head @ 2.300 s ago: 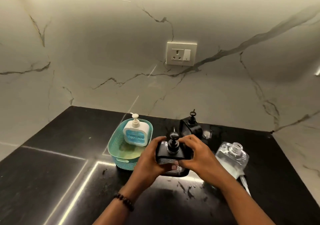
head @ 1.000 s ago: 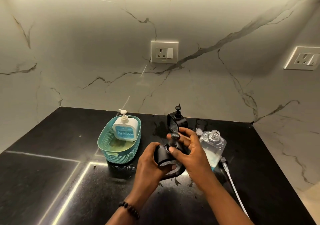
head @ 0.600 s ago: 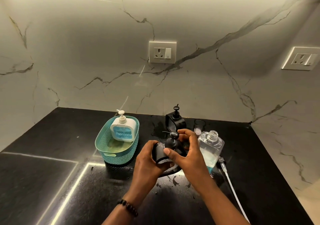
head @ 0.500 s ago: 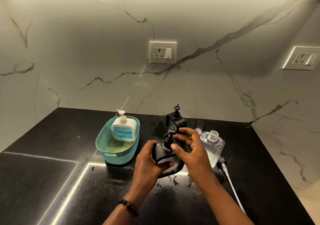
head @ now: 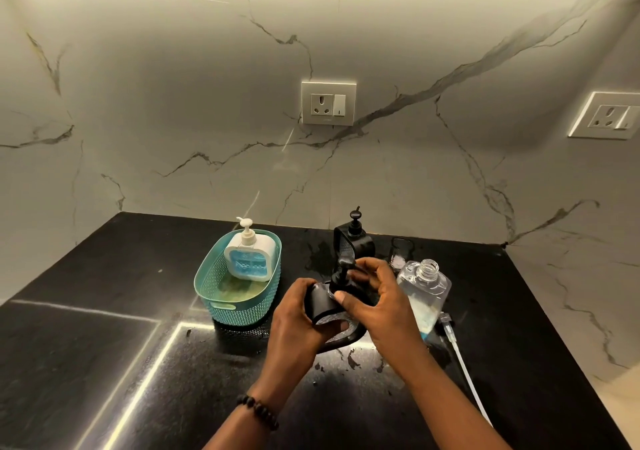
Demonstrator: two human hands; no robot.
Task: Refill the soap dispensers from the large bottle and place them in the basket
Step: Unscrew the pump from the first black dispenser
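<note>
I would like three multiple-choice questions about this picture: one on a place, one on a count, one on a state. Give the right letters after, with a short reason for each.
1. Where is the white dispenser?
A. in the basket
B. on the counter beside the clear bottle
C. in the left hand

2. How many black dispensers are in view?
A. one
B. two
C. three

3. The clear bottle is:
A. capped
B. lying on its side
C. open at the neck

Answers:
1 A: it stands inside the teal basket.
2 B: one is held by the left hand and right hand, one stands behind.
3 C: the threaded neck shows no cap.
</note>
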